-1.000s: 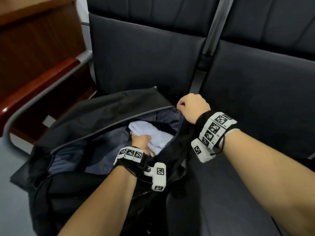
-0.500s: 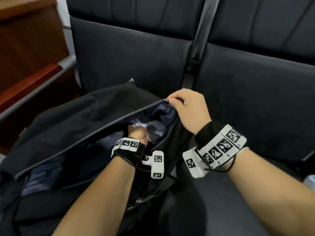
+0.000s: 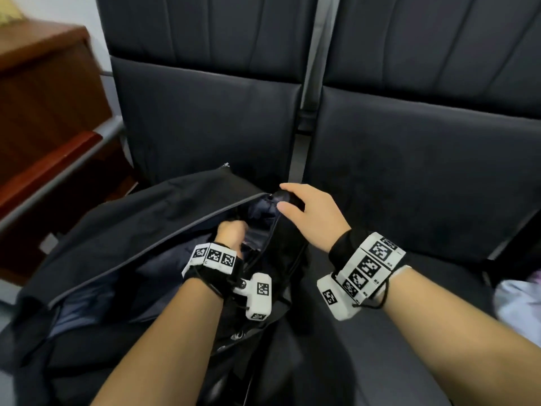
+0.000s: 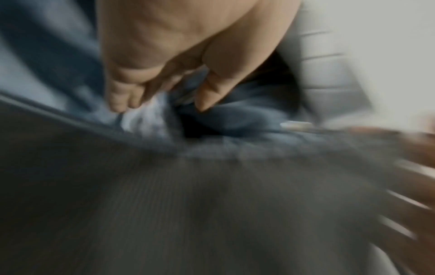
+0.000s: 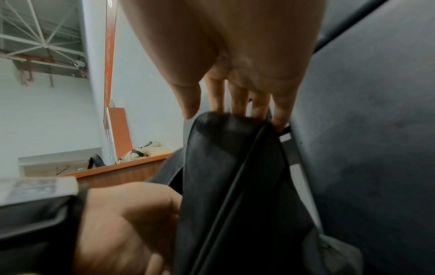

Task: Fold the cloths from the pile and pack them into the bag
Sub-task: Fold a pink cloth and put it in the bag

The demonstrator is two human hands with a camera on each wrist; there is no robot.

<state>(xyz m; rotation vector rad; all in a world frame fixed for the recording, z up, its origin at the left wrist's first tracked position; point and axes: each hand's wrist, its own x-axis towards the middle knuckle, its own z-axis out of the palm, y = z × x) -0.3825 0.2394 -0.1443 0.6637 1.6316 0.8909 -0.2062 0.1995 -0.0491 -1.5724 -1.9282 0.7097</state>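
Observation:
The black bag [image 3: 131, 230] lies unzipped on the left seat. My left hand [image 3: 231, 232] is down inside its opening, fingers curled. The blurred left wrist view shows that hand [image 4: 162, 104] with a fold of blue-grey cloth [image 4: 150, 119] between thumb and fingers. My right hand [image 3: 295, 200] hovers at the zip's far end, fingers straight. In the right wrist view its fingertips [image 5: 237, 109] touch the bag's end [image 5: 223, 167] and the thumb stands apart. Pale cloths [image 3: 518, 303] from the pile show at the right edge.
Two dark seats [image 3: 205, 127] stand side by side with a grey post [image 3: 304, 112] between them. A wooden cabinet [image 3: 44, 112] and a metal-edged wooden armrest [image 3: 58, 177] are close on the left. The right seat cushion [image 3: 409, 186] is bare.
My right hand has let go of the bag's zip end and spread its fingers. My left hand went deeper, and the white cloth is no longer visible from above.

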